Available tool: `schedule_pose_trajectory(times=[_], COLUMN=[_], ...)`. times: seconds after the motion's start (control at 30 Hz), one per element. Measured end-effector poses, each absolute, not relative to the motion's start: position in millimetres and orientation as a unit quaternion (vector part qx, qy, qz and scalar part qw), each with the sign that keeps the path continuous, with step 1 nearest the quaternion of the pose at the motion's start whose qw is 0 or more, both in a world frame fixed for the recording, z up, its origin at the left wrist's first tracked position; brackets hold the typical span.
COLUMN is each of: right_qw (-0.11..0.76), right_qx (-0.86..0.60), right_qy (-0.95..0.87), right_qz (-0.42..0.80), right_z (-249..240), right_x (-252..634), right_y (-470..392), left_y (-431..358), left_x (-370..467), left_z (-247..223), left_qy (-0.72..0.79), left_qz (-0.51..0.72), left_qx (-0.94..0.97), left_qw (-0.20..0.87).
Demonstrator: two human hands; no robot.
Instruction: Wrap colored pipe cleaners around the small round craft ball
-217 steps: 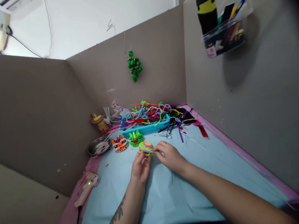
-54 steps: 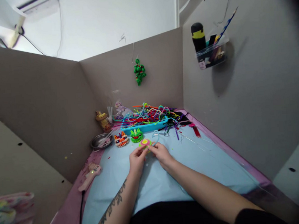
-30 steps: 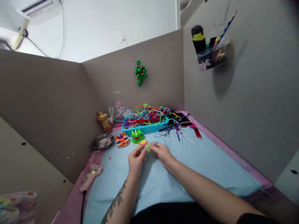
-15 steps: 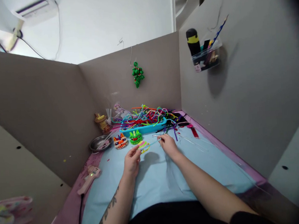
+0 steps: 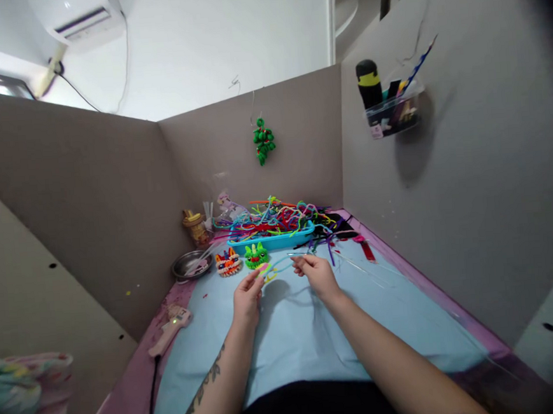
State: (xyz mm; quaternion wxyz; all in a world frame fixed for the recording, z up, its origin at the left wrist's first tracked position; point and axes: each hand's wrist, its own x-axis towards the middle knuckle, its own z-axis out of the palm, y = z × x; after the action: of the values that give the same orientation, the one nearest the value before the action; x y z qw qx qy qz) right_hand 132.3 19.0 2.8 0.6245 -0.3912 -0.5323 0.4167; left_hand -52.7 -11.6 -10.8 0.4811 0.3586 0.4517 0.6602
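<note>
My left hand (image 5: pixel 247 293) is closed in a pinch on a small yellow and pink fuzzy piece (image 5: pixel 265 269), which looks made of pipe cleaner. A light blue pipe cleaner (image 5: pixel 281 262) bows between this piece and my right hand (image 5: pixel 319 274). That hand is closed too, around a thin silver pointed tool (image 5: pixel 297 254) whose tip sticks out to the left; its exact kind is hard to make out. Just beyond my left hand stand a green lion-like head (image 5: pixel 257 256) and an orange and white one (image 5: pixel 228 262), both fuzzy.
Behind the hands, a blue tray (image 5: pixel 272 240) overflows with coloured pipe cleaners. A metal bowl (image 5: pixel 181 270) and a pink glue gun (image 5: pixel 170 330) with a black cord lie left. A red strip (image 5: pixel 367 251) lies right. Grey panels (image 5: pixel 253 158) enclose the table.
The light blue pipe cleaner, straight before, now bows upward between my hands. My right hand has turned slightly, and the silver tool's tip stays near it. The whole view has shifted a little.
</note>
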Motion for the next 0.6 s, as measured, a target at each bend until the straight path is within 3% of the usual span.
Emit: schedule_pose_trajectory(times=[0.4,0.6], right_qw=[0.598,0.618], right_qx=[-0.373,-0.379], right_qy=[-0.538,-0.559], right_qz=[0.463,0.402], right_z=[-4.0,-2.0], right_x=[121.9,122.9], right_y=[20.3,14.0], left_y=[-15.4,-16.6], left_x=[-48.5,-47.7], left_z=[-7.8,-6.8], left_qy=[0.441,0.438], left_qz=[0.641,0.636], left_qx=[0.381,0.387], left_qw=[0.5,0.504])
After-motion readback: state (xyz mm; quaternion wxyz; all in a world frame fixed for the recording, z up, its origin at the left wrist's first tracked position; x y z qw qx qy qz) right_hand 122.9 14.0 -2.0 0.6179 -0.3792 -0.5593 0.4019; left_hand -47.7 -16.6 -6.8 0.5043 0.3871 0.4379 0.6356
